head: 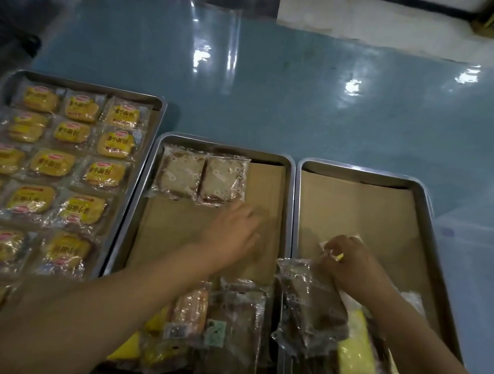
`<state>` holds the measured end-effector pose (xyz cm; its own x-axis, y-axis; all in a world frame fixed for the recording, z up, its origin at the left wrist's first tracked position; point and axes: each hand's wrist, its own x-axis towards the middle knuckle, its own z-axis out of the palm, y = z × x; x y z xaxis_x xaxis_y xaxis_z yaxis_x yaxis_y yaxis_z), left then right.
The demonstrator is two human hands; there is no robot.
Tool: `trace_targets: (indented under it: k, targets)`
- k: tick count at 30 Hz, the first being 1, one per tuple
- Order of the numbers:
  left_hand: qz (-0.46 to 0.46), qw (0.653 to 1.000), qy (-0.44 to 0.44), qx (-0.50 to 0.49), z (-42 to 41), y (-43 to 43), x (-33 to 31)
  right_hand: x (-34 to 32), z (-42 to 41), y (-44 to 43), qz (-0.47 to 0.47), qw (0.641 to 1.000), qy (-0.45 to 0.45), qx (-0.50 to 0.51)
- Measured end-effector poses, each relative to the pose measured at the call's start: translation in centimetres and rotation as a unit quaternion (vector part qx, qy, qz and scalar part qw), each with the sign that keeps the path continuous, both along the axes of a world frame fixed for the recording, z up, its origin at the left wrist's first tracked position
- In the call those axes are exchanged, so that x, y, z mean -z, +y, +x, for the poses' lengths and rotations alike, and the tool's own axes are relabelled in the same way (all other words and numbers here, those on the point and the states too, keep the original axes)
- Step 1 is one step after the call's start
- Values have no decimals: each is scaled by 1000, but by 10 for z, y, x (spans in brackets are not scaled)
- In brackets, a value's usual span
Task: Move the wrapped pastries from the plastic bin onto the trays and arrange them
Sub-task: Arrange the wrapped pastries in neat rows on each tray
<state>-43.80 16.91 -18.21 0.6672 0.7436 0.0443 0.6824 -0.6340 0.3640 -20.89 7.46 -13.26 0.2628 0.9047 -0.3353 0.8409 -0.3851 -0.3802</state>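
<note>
Right hand (pixel 350 263) pinched a wrapped pastry (pixel 310 298) by its film edge above the right tray (pixel 362 171), while the blurred left hand (pixel 232 230), its grip seemingly released, hovered over the middle tray (pixel 225 144); such packs were probably light, soft and slippery, best taken at the seam.

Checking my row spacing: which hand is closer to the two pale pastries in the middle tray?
Left. The left hand hovers just short of the two pale pastries; the right hand is over the right tray, pinching a wrapped pastry.
</note>
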Motion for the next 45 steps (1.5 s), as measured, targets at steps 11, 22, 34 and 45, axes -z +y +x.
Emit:
trace_targets:
  k: [11,22,34,45]
  targets:
    - [-414,892,-148,-110,54,-45,-11,11,23,-7,-79,990,113,24]
    - [-304,844,-314,-310,34,22,-26,1,-7,39,29,912,399,92]
    - [2,978,180,-109,-13,73,31,37,-54,100,105,992,46,-58]
    - [-27,980,184,-67,-17,85,49,59,-68,105,26,954,-186,-233]
